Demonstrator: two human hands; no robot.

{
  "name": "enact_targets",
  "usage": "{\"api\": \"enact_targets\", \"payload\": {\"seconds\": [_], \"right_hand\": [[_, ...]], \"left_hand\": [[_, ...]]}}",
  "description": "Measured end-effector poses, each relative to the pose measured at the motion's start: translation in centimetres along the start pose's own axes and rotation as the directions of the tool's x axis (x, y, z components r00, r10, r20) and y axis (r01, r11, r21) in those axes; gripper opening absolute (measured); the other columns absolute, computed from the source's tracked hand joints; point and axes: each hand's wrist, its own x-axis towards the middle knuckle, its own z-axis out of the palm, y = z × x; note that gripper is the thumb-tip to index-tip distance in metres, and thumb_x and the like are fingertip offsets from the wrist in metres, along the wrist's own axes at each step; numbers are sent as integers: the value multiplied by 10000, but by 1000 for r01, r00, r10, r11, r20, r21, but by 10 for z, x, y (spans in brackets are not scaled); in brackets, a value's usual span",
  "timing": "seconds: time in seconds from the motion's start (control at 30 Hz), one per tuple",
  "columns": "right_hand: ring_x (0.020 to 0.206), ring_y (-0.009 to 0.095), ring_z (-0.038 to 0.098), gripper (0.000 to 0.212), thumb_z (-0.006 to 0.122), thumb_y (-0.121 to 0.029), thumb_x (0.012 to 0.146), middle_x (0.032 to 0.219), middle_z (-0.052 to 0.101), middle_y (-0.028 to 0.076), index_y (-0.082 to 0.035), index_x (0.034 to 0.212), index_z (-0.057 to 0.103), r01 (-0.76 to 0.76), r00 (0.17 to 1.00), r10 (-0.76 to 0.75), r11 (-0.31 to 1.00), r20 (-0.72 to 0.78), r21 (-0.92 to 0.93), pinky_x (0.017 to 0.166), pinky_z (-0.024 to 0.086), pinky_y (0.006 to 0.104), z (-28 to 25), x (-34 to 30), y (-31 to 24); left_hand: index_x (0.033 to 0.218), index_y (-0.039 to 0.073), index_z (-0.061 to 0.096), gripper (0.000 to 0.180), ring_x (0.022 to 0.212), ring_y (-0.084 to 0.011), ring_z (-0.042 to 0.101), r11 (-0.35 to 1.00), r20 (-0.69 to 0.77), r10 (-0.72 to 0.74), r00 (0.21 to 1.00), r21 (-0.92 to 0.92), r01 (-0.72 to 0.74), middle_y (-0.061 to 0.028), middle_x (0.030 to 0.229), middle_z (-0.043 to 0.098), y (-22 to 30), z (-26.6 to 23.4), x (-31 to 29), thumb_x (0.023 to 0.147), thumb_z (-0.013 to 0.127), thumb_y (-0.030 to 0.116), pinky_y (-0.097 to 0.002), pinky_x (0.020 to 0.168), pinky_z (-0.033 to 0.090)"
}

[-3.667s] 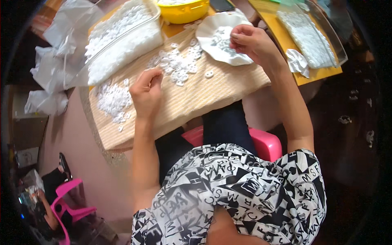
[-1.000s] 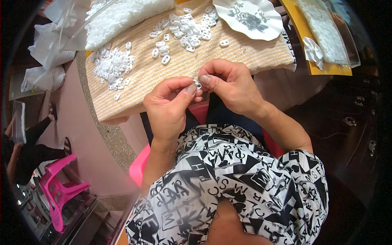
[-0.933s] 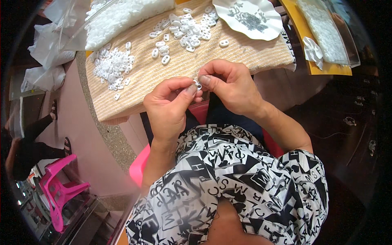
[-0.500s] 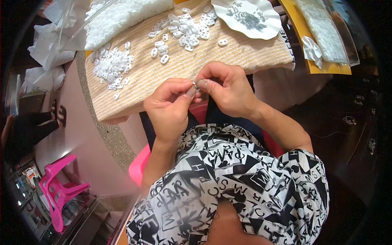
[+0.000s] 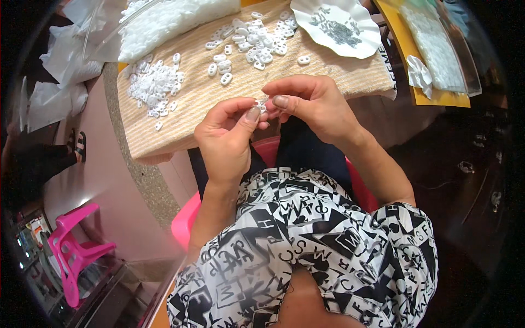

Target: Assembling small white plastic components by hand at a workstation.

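From my remote view, the left hand is closed in a pinch, thumb against forefinger, on a small white piece at the near edge of the striped cloth. The right hand meets it there, thumb and forefinger slightly parted; I cannot tell whether they grip anything. Beyond lie two heaps of white pieces and a fluted white plate bearing grey bits.

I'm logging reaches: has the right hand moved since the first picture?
Yes: from over the white plate, the right hand came back toward the person's body, to the striped cloth's near edge.
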Motion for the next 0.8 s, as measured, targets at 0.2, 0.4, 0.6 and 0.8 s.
{"api": "enact_targets", "payload": {"seconds": [0.2,0.4,0.6,0.8], "right_hand": [[647,117,597,111,515,-29,822,742,601,79,46,899,546,53,998,-52,998,31,-25,543,504,230,1,-2,2],[617,105,584,65,508,-22,816,687,578,58,35,823,539,56,998,-55,993,17,-107,503,489,219,5,-5,1],[606,98,579,56,508,-4,802,655,577,62,41,788,539,105,995,-104,982,11,-155,488,474,214,10,-5,5],[596,93,576,50,510,7,798,652,585,63,42,787,544,125,991,-133,956,-12,-264,500,475,216,13,-5,6]], "left_hand": [[924,-71,545,157,697,-181,591,999,21,-32,999,37,31,-134,820,589,-2,-1,-3,768,556,-55,-259,625,503],[849,-56,581,97,679,-136,585,996,15,-7,1000,89,6,-105,816,588,-5,0,-4,752,578,-65,-233,592,508],[818,-45,578,84,678,-128,583,990,83,118,990,73,-124,-107,810,583,-10,-2,-3,747,567,-89,-226,579,509],[798,-39,578,81,666,-118,576,984,46,141,989,105,-146,-101,805,582,-16,-2,-3,742,567,-97,-215,560,502]]}}
